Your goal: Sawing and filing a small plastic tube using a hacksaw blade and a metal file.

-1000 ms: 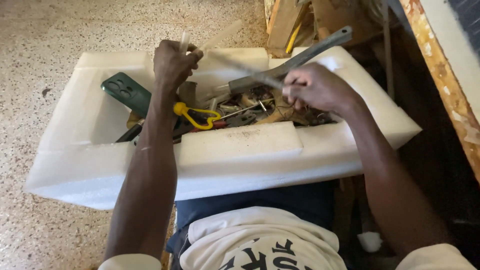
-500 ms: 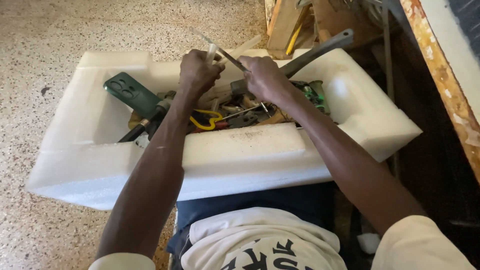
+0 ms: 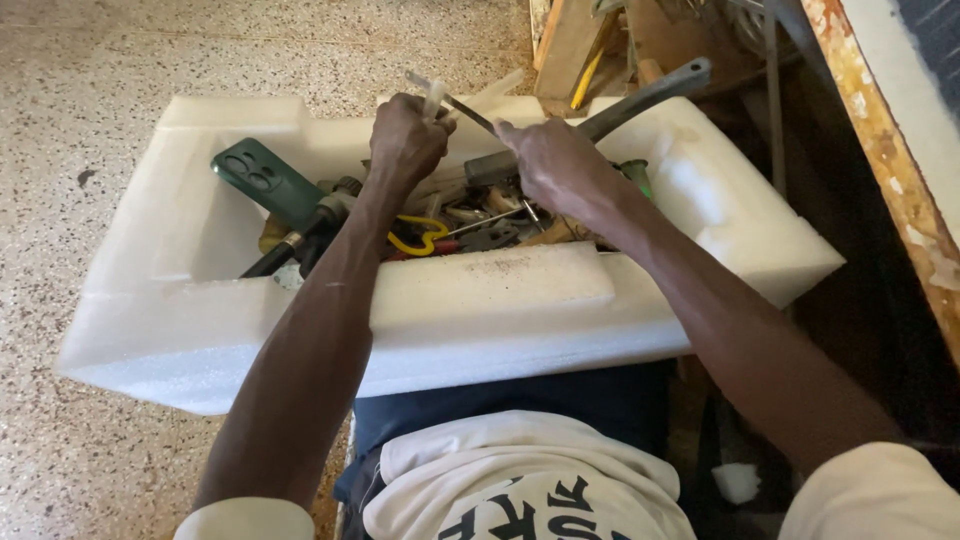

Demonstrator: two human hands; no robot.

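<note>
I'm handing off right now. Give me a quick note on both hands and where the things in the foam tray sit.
Left hand: closed around a pale tube-like piece, raised over the white foam tray.
Right hand: pinching a thin metal rod whose other end meets the left hand's piece.
In the tray: green phone at the left, yellow-handled tool in the middle, grey metal handle sticking out over the far rim, mixed tools beneath the hands.
Done: rod and piece lifted out and brought together.
Left: I cannot tell whether they are joined.
</note>
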